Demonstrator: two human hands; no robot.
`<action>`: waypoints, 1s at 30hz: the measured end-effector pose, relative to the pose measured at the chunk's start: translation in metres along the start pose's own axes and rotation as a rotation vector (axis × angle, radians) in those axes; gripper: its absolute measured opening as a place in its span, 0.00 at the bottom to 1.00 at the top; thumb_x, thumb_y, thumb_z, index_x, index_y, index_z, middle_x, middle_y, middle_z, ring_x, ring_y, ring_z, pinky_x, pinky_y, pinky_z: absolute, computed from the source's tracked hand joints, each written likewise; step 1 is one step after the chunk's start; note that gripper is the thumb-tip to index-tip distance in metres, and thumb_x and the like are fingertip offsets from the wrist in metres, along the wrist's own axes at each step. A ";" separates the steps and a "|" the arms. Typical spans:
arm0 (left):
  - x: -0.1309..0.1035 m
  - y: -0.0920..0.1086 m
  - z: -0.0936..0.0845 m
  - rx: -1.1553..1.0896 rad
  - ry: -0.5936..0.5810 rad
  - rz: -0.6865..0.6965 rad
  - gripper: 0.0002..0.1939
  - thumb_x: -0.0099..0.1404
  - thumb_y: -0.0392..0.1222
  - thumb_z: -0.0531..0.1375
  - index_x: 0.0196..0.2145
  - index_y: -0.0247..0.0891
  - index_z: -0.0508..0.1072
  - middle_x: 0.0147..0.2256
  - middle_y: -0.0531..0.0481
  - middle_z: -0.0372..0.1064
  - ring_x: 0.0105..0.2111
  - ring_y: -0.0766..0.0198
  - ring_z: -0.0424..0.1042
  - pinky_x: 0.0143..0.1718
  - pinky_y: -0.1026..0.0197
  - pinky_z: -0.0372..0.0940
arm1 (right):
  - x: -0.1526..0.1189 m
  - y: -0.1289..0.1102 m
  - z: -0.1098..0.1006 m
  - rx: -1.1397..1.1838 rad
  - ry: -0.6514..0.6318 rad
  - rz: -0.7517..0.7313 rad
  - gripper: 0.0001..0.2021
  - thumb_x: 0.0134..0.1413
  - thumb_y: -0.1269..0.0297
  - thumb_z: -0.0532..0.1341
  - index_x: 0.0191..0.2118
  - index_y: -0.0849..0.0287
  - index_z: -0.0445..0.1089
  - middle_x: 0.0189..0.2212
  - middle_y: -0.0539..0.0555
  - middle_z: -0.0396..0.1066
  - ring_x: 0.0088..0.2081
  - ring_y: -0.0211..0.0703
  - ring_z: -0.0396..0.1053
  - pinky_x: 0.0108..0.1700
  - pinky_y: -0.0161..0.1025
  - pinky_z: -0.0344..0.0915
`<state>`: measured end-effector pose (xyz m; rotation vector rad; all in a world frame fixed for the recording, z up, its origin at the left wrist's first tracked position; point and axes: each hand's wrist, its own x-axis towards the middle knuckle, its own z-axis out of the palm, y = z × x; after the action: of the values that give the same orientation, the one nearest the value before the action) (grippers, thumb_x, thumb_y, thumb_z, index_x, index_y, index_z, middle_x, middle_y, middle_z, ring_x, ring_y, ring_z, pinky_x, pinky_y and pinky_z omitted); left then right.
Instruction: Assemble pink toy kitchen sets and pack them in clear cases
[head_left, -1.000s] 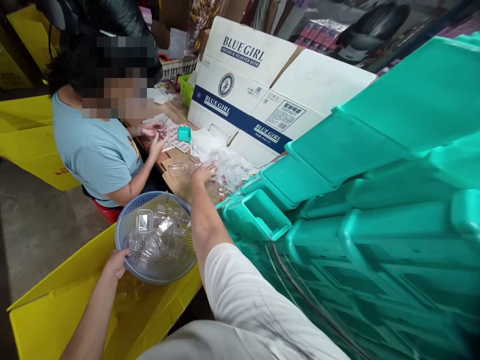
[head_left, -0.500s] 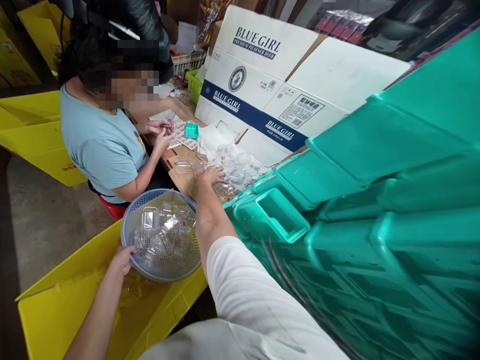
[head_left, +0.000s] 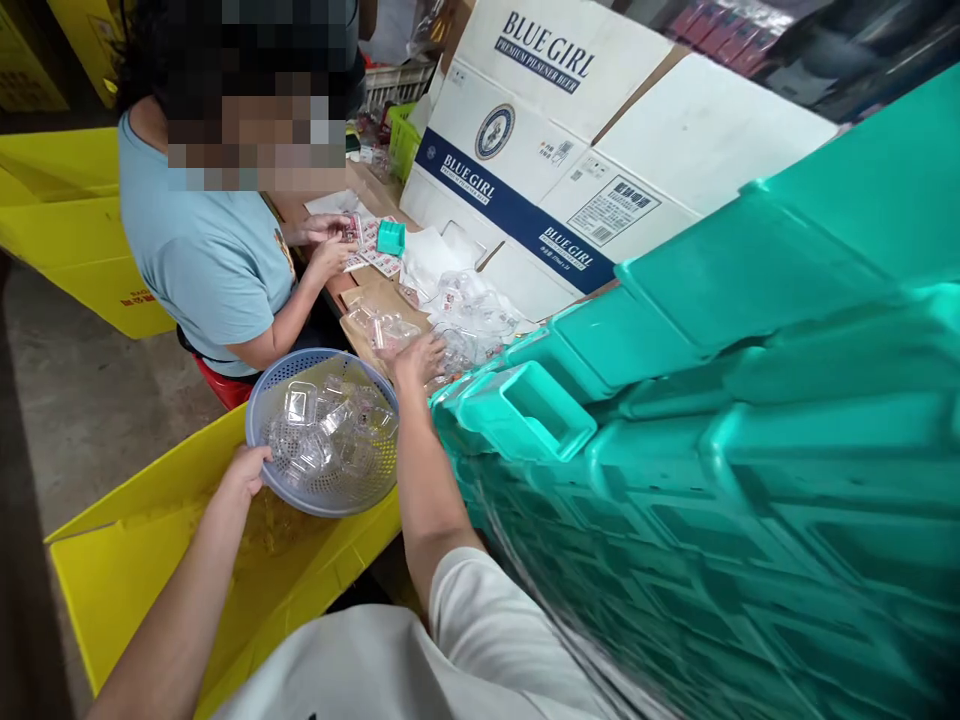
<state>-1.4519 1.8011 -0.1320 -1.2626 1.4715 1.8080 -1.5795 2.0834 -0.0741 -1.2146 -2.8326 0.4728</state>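
My left hand [head_left: 249,470] is closed around the near-left rim of a round blue-grey plastic basket [head_left: 324,507] with holes in its wall. Clear plastic blister shells [head_left: 319,430] lie jumbled inside it. At the table edge, just beyond the basket, my right hand [head_left: 420,362] reaches palm down with its fingers stretched out. It is among more clear plastic shells [head_left: 384,328], and nothing shows gripped in it. A heap of clear plastic pieces [head_left: 476,320] lies just past my fingers.
A co-worker in a blue shirt [head_left: 199,250] sits at the left, hands over printed sheets near a small teal bin [head_left: 391,238]. Stacked teal bins [head_left: 675,470] line the right. Below the basket stands a yellow box [head_left: 135,570]; a white carton [head_left: 517,170] stands behind.
My right hand has drawn back slightly toward the basket, and some clear shells on the table have shifted. The view has moved a little; my left hand still holds the basket.
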 end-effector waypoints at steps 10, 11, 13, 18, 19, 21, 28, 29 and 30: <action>-0.005 0.008 0.005 0.055 0.031 0.002 0.14 0.36 0.23 0.54 0.23 0.35 0.68 0.15 0.55 0.64 0.16 0.63 0.65 0.19 0.64 0.65 | -0.152 0.029 -0.031 -0.060 -0.480 -0.551 0.38 0.38 0.43 0.72 0.53 0.60 0.65 0.54 0.69 0.63 0.56 0.65 0.65 0.54 0.63 0.67; -0.005 0.009 0.005 0.058 0.029 0.000 0.14 0.36 0.23 0.54 0.23 0.35 0.68 0.15 0.54 0.64 0.16 0.63 0.66 0.20 0.63 0.66 | -0.163 0.036 -0.032 -0.091 -0.548 -0.578 0.39 0.37 0.44 0.73 0.54 0.60 0.66 0.55 0.69 0.63 0.56 0.67 0.64 0.54 0.65 0.66; -0.006 0.009 0.004 0.063 0.031 -0.002 0.13 0.37 0.24 0.55 0.23 0.35 0.67 0.15 0.55 0.64 0.15 0.63 0.65 0.19 0.62 0.66 | -0.177 0.047 -0.034 -0.158 -0.645 -0.588 0.41 0.36 0.45 0.74 0.56 0.60 0.66 0.56 0.70 0.63 0.57 0.70 0.64 0.55 0.67 0.65; -0.004 0.005 0.004 0.062 0.031 -0.005 0.13 0.36 0.24 0.54 0.23 0.34 0.67 0.15 0.54 0.65 0.15 0.64 0.65 0.20 0.64 0.67 | -0.136 0.043 -0.044 -0.171 -0.631 -0.581 0.28 0.52 0.47 0.69 0.57 0.53 0.69 0.54 0.65 0.68 0.53 0.64 0.71 0.55 0.60 0.67; -0.004 0.004 0.004 0.061 0.033 -0.005 0.12 0.36 0.24 0.54 0.22 0.34 0.66 0.15 0.55 0.64 0.15 0.65 0.65 0.19 0.64 0.66 | -0.116 0.034 -0.042 -0.130 -0.553 -0.596 0.24 0.56 0.48 0.66 0.56 0.52 0.69 0.53 0.63 0.69 0.53 0.61 0.71 0.54 0.57 0.68; -0.005 0.000 0.005 0.058 0.040 -0.001 0.10 0.37 0.25 0.54 0.20 0.35 0.65 0.14 0.55 0.62 0.14 0.65 0.63 0.18 0.65 0.65 | -0.073 0.009 -0.032 -0.039 -0.382 -0.598 0.20 0.62 0.50 0.62 0.56 0.51 0.69 0.55 0.61 0.69 0.56 0.57 0.68 0.55 0.52 0.68; -0.008 -0.016 0.004 0.027 0.037 0.023 0.07 0.39 0.26 0.55 0.17 0.35 0.65 0.13 0.54 0.61 0.14 0.67 0.61 0.17 0.66 0.61 | 0.027 -0.060 0.023 0.045 -0.283 -0.491 0.21 0.67 0.62 0.60 0.62 0.60 0.63 0.60 0.63 0.65 0.60 0.54 0.65 0.57 0.54 0.68; -0.006 -0.018 0.004 0.024 0.040 0.022 0.07 0.39 0.26 0.55 0.18 0.35 0.65 0.13 0.54 0.61 0.13 0.67 0.61 0.17 0.66 0.61 | 0.031 -0.059 0.026 0.056 -0.295 -0.522 0.20 0.67 0.60 0.61 0.60 0.60 0.66 0.59 0.61 0.67 0.57 0.53 0.67 0.56 0.54 0.69; -0.005 -0.019 0.004 0.021 0.044 0.021 0.07 0.39 0.26 0.55 0.18 0.34 0.65 0.13 0.54 0.62 0.14 0.67 0.61 0.17 0.66 0.61 | 0.033 -0.057 0.027 0.067 -0.306 -0.556 0.19 0.66 0.58 0.62 0.58 0.60 0.67 0.57 0.60 0.68 0.55 0.52 0.70 0.55 0.54 0.70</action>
<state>-1.4353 1.8120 -0.1371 -1.2886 1.5293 1.7837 -1.6459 2.0624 -0.0872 -0.3243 -3.1797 0.7556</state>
